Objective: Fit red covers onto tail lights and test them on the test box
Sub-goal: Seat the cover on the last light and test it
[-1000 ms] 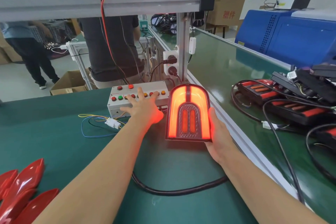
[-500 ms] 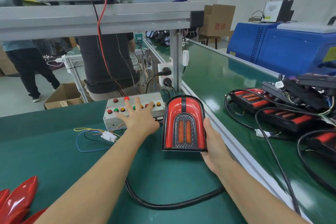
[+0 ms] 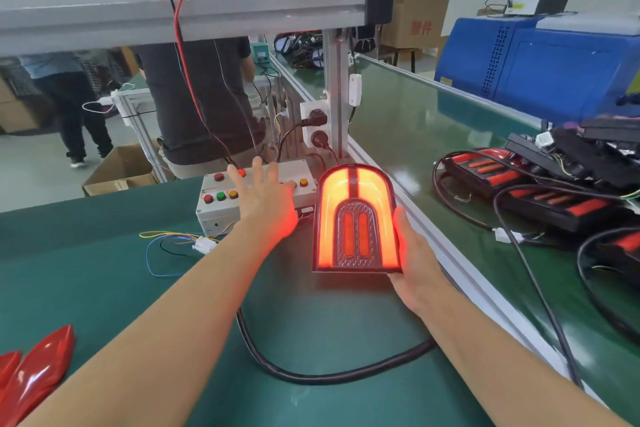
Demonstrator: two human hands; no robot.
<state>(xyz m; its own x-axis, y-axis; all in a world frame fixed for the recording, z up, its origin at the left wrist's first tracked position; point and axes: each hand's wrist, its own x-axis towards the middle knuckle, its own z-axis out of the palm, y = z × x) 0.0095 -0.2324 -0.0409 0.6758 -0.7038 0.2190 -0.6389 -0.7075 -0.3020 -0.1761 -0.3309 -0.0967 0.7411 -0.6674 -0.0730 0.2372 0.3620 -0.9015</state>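
1. The tail light stands tilted on the green table, just right of the test box, and its arch-shaped red band glows brightly around a darker grilled centre with two amber strips.
2. The right hand grips the lamp's right edge and lower corner, thumb along the side; the fingers behind the housing are hidden, so how far they curl is hard to say.
3. The left hand lies flat on top of the test box with fingers straight and spread over the coloured push buttons; it holds nothing, and which button it presses cannot be told.
4. A thick black cable curves across the table in front of the lamp, passing between the two forearms.
5. Thin coloured wires with a white connector lie on the table left of the box.
6. Loose red covers rest at the near left edge.
7. More tail lights with black leads are piled on the conveyor belt to the right, near a blue machine.
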